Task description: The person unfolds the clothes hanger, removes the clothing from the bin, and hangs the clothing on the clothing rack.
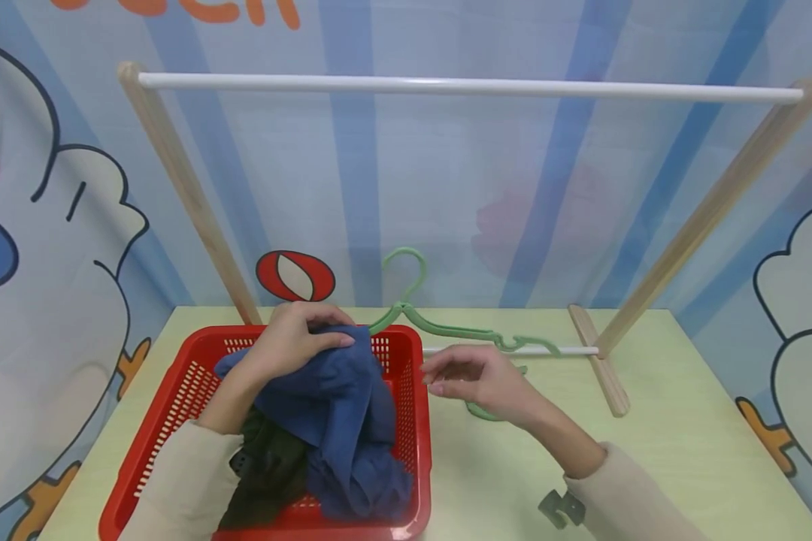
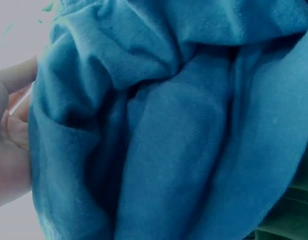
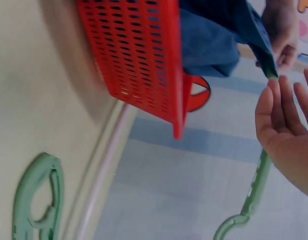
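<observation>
Over the red basket, my left hand grips a blue garment by its upper edge. One arm of a green clothes hanger runs into the cloth there, and its hook points up. Folds of the blue garment fill the left wrist view and hide part of that hand's hold. My right hand is just below the hanger's free arm, fingers loosely bent. In the right wrist view, its fingers lie in front of the green hanger, with no grip on it visible.
The red basket also contains a dark green garment. Behind stands a rack with a white top rail and wooden posts. Another green hanger lies on the table, right of the basket.
</observation>
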The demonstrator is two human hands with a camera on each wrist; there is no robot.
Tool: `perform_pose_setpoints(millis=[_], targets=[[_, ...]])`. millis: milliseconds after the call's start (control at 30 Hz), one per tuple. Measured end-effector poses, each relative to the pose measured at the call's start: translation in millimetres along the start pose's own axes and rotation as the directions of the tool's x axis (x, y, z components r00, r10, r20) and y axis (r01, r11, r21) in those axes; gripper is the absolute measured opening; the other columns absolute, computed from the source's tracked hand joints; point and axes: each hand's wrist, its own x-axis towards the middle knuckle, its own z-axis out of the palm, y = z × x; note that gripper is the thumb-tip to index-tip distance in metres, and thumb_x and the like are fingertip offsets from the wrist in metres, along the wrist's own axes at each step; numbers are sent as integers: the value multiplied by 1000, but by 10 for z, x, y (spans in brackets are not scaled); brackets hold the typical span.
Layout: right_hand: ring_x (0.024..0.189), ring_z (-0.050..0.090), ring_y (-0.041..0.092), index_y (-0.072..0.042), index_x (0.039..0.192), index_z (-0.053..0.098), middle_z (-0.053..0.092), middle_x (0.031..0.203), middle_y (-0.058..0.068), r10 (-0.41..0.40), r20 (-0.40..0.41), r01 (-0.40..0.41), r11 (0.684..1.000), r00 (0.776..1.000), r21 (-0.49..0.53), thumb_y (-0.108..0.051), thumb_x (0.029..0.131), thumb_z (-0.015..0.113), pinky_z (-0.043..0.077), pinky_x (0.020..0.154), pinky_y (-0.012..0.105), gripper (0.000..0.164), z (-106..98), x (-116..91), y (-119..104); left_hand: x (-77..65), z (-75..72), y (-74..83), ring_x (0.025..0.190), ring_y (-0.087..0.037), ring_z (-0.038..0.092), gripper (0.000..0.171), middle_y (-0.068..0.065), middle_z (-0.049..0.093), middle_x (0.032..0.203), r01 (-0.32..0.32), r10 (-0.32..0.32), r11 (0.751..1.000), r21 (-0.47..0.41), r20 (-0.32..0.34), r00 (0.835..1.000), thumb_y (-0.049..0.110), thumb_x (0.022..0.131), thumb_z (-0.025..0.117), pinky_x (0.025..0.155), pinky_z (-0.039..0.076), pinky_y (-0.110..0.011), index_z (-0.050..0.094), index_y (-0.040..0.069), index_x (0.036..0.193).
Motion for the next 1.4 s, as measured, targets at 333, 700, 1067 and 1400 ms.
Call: perform_pose_setpoints(millis=[333,700,1067,1400], targets=[[82,61,17,12,107,58,61,97,25,33,352,-73,992,935,101,4,82,63,51,77,33,27,330,-7,273,25,53,-138,77,-19,63,19,-6,69,87,-31,33,998,61,-34,999,13,79,71,74,51,-38,70,5,96],[74,57,5,3,108,61,63,93,12,69,371,-90,995,926,39,-1,80,68,51,70,25,30,669,-10,355,35,86,-211,79,-19,63,18,-6,68,87,-20,23,998,56,-51,998,12,79,71,75,50,-39,70,5,96],[62,50,0,-2,101,65,60,78,-1,56,347,-20,994,936,-107,2,78,69,47,60,19,23,807,1,385,31,94,-189,80,-20,63,17,-5,68,87,-4,7,998,58,-62,998,13,80,71,76,50,-40,71,6,95],[61,48,-1,-2,101,66,59,77,1,27,384,39,986,923,-164,1,80,67,46,59,17,21,813,11,364,32,86,-187,80,-19,63,17,-5,68,88,-8,11,999,48,-57,998,13,80,71,75,50,-39,70,6,96]])
